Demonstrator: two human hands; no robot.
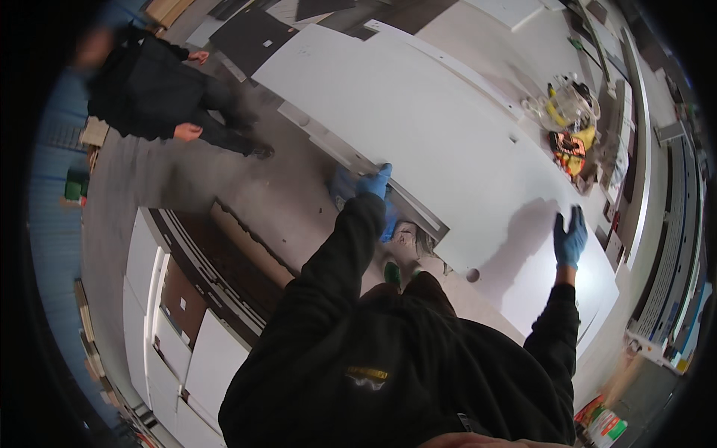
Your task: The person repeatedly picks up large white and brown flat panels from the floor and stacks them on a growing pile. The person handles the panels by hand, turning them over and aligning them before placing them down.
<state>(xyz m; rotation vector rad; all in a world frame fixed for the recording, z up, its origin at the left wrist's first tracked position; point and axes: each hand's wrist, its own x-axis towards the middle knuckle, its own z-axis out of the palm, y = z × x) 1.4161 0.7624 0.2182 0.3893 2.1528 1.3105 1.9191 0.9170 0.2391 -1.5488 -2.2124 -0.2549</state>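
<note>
Lying flat and slanting across the middle of the view, a large white panel [418, 127] with a smooth matte face and straight cut edges is the thing both hands meet. It rests low, above the grey floor [187, 187], with a round hole [472, 275] near its near corner and a small slot further up. The left hand [373, 183], in a blue glove, curls over the panel's left edge, gripping it where a narrow white rail runs along the side. The right hand [570, 237], also in a blue glove, lies open and flat on the panel's surface near the right end, fingers spread, holding nothing. Both sleeves are black. Beyond the panel's far edge sits a clear plastic bag [564, 108] of small parts beside something yellow and orange. More white boards [187, 351] lie stacked at lower left, with dark brown ones between. Another person in dark clothes [149, 89] stands on the floor at upper left.
</note>
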